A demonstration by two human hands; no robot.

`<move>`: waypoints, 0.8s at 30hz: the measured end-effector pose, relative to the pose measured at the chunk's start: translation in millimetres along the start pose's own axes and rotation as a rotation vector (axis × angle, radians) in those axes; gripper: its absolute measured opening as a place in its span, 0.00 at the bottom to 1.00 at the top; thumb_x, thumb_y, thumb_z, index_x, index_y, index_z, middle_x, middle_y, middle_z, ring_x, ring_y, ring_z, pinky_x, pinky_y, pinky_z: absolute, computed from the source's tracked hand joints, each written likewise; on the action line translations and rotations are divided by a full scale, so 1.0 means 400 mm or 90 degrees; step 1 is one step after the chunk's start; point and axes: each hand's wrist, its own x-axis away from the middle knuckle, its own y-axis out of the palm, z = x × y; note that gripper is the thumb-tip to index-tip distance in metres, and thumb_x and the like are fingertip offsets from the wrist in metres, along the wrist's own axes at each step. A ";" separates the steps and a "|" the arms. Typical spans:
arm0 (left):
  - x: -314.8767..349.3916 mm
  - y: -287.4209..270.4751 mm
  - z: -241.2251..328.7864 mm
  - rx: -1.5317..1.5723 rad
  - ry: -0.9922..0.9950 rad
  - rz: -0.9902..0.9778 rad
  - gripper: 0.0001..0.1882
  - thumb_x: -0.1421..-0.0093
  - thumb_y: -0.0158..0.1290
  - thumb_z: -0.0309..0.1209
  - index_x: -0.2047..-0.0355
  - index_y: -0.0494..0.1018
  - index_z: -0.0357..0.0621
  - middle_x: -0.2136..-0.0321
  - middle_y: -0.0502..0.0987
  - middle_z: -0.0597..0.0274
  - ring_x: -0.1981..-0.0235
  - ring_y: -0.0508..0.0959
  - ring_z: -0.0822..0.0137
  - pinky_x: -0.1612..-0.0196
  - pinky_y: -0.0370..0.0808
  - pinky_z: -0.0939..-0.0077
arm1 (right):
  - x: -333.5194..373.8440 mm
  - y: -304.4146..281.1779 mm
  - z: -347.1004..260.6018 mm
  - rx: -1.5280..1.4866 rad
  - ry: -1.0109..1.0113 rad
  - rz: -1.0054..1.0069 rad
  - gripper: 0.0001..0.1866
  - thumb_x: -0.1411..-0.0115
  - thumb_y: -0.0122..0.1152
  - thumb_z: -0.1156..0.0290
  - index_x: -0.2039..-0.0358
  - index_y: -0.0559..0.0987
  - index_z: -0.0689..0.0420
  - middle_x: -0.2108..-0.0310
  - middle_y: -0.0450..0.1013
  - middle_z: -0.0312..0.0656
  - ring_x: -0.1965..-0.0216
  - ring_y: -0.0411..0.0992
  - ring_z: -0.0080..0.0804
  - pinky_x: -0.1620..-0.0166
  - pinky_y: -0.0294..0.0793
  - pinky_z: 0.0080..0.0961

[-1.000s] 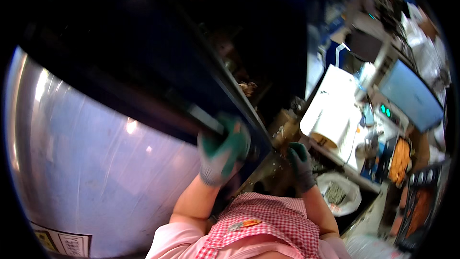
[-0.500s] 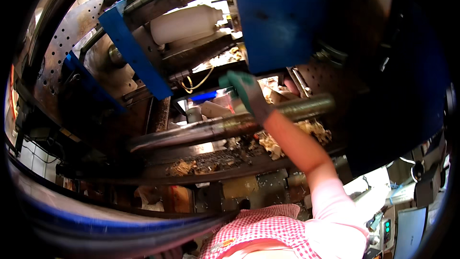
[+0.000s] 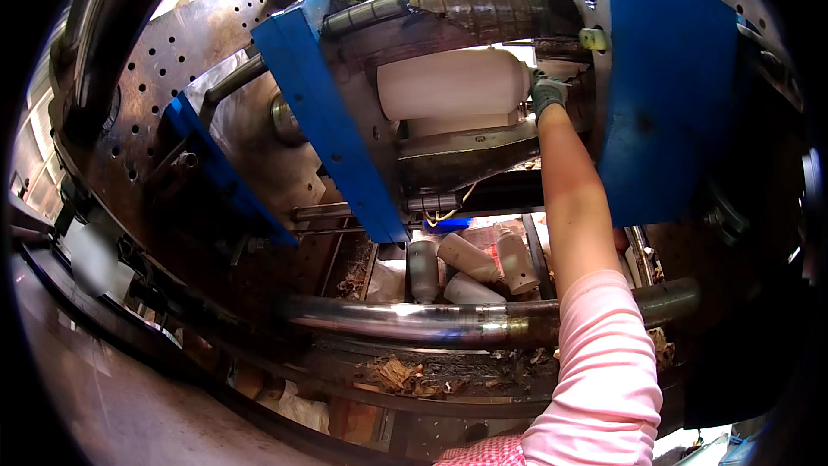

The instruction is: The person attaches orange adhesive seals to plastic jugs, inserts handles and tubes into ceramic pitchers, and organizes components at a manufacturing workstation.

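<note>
A large white plastic bottle (image 3: 453, 85) lies on its side between the blue-edged plates of a machine, its neck to the right. My right hand (image 3: 548, 93), in a grey-green glove, reaches in from below and is closed at the neck end of this bottle. The fingertips are partly hidden against the neck. Just right of the hand stands a broad blue machine plate (image 3: 668, 91). My left hand is not in view.
A thick metal bar (image 3: 414, 318) crosses in front, under my forearm. Below the bottle, several loose bottles (image 3: 467, 257) lie in an opening. Brown scraps (image 3: 398, 373) litter the ledge. A blue plate (image 3: 332, 134) stands at left, with metal rods beside it.
My right hand has gone from above the metal bar up and forward to the neck of the white bottle. The view has shifted, bringing the machine closer.
</note>
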 end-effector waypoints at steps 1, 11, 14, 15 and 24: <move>0.011 -0.007 0.006 -0.008 0.009 0.021 0.26 0.43 0.60 0.47 0.56 0.71 0.36 0.75 0.75 0.55 0.78 0.74 0.62 0.74 0.71 0.74 | 0.052 0.012 -0.069 -0.203 0.200 0.037 0.22 0.44 0.59 0.60 0.53 0.76 0.59 0.62 0.77 0.57 0.62 0.77 0.54 0.61 0.75 0.41; -0.004 0.046 -0.060 0.029 0.016 -0.190 0.26 0.42 0.60 0.47 0.57 0.71 0.37 0.76 0.74 0.56 0.78 0.73 0.63 0.74 0.70 0.74 | 0.579 -0.360 -0.255 -0.742 -0.037 0.513 0.08 0.39 0.56 0.72 0.70 0.69 0.61 0.68 0.66 0.43 0.66 0.67 0.37 0.58 0.67 0.33; -0.001 0.115 -0.112 0.042 -0.005 -0.296 0.26 0.42 0.60 0.48 0.57 0.71 0.37 0.76 0.74 0.57 0.79 0.72 0.63 0.74 0.70 0.74 | 0.794 -0.646 -0.183 -0.630 -0.174 0.592 0.10 0.40 0.58 0.69 0.68 0.68 0.59 0.67 0.63 0.38 0.64 0.63 0.29 0.56 0.64 0.29; 0.001 0.147 -0.131 0.045 -0.015 -0.333 0.26 0.42 0.60 0.48 0.57 0.71 0.37 0.76 0.74 0.57 0.79 0.72 0.63 0.74 0.69 0.74 | 0.855 -0.753 -0.143 -0.580 -0.200 0.625 0.11 0.40 0.59 0.67 0.68 0.68 0.59 0.67 0.63 0.37 0.63 0.62 0.27 0.56 0.63 0.27; 0.109 0.463 -0.307 0.151 -0.116 -0.696 0.26 0.42 0.60 0.48 0.58 0.70 0.37 0.77 0.73 0.58 0.79 0.71 0.64 0.74 0.68 0.74 | 1.322 -1.561 0.254 -0.510 -0.280 0.503 0.19 0.62 0.74 0.76 0.74 0.69 0.56 0.70 0.67 0.38 0.66 0.65 0.26 0.60 0.66 0.21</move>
